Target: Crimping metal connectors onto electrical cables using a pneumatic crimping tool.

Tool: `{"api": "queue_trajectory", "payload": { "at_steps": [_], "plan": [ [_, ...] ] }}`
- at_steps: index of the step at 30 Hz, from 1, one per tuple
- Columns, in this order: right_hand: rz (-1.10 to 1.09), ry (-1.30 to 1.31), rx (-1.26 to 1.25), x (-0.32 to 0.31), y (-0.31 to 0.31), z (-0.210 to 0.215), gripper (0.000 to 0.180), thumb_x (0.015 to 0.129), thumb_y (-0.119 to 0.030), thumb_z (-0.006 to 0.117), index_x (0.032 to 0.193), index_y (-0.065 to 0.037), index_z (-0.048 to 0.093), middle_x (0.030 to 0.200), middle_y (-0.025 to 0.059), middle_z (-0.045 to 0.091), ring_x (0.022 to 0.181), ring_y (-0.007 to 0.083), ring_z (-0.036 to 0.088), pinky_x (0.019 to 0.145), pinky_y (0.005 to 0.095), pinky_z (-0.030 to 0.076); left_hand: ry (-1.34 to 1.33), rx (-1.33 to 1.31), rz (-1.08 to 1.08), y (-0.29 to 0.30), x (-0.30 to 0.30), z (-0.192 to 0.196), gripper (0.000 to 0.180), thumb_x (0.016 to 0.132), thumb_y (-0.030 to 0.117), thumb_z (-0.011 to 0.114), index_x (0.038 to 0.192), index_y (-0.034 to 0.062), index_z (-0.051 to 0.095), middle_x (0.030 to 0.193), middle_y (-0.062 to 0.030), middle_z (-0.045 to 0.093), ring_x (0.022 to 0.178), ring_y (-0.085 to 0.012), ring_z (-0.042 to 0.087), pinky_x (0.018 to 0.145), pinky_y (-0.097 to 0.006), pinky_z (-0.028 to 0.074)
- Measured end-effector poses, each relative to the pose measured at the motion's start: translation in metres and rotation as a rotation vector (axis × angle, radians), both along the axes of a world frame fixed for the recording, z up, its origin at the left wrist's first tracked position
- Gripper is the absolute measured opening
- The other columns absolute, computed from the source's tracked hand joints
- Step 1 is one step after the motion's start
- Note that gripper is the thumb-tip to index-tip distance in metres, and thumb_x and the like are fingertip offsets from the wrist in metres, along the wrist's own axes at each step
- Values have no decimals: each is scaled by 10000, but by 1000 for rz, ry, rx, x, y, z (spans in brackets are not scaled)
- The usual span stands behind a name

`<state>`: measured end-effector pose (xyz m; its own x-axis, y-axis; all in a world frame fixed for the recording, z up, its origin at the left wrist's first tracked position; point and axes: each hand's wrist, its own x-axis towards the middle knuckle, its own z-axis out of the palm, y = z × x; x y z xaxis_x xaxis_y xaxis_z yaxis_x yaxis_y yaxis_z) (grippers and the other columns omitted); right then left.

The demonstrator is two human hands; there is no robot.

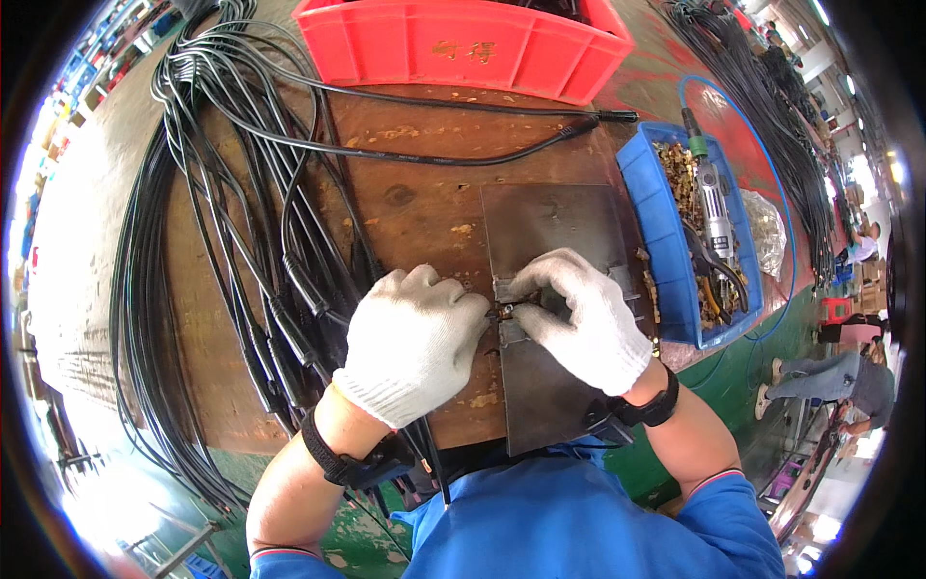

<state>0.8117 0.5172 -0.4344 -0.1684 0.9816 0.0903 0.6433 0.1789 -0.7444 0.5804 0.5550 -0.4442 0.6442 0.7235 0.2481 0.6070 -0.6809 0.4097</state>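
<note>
Head view: your gloved left hand (410, 333) is closed, fingers curled in (what it grips is hidden), while your right hand (586, 314) seems to pinch a small metal piece (505, 311) between thumb and forefinger. That piece sits between your two hands, at the left edge of the dark metal plate (555, 391) on the wooden surface (415, 207). To work cleanly, I'd steady both wrists and keep bulky glove fingertips from masking the piece. The red bin (386, 48) carries yellow characters; the silver tool (715, 207) has dark print, too small to make out.
</note>
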Motion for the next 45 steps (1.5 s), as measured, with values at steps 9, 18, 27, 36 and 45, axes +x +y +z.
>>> {"api": "queue_trajectory", "payload": {
  "at_steps": [9, 18, 27, 36, 45],
  "plan": [
    [69, 14, -204, 8, 15, 4, 170, 906, -94, 753, 1070, -56, 769, 1089, 130, 758, 976, 324, 761, 873, 401, 603, 38, -54, -6, 0, 2, -7, 155, 888, 205, 779, 1028, 140, 797, 871, -63, 721, 908, -305, 696, 821, -445, 566],
    [101, -11, -161, 4, 19, -1, 190, 903, -166, 724, 1064, -76, 771, 1078, 158, 753, 1025, 373, 742, 907, 457, 591, 39, -65, 33, 0, 3, -4, 156, 907, 211, 765, 1024, 121, 813, 911, -93, 757, 904, -330, 721, 813, -446, 583],
    [67, -14, -206, 5, 21, 0, 197, 925, -183, 731, 1064, -49, 765, 1058, 176, 755, 991, 369, 745, 888, 445, 586, 86, -237, 53, 3, 8, 1, 222, 976, 253, 713, 1109, 109, 817, 1062, -121, 805, 1055, -355, 745, 916, -468, 593],
    [104, 42, -244, 7, 20, 0, 228, 922, -198, 726, 1084, -43, 764, 1082, 175, 767, 1024, 357, 754, 910, 440, 588, 42, -141, 18, 0, 2, -2, 218, 965, 235, 729, 1117, 104, 814, 999, -125, 788, 1001, -363, 738, 885, -473, 589],
    [68, 33, -239, 14, 22, 1, 224, 908, -204, 733, 1077, -62, 770, 1055, 168, 772, 1014, 359, 757, 895, 438, 594, -8, -90, 17, 2, 8, -4, 189, 934, 219, 744, 1069, 108, 815, 935, -126, 760, 953, -367, 726, 845, -474, 582]
  ]
}}
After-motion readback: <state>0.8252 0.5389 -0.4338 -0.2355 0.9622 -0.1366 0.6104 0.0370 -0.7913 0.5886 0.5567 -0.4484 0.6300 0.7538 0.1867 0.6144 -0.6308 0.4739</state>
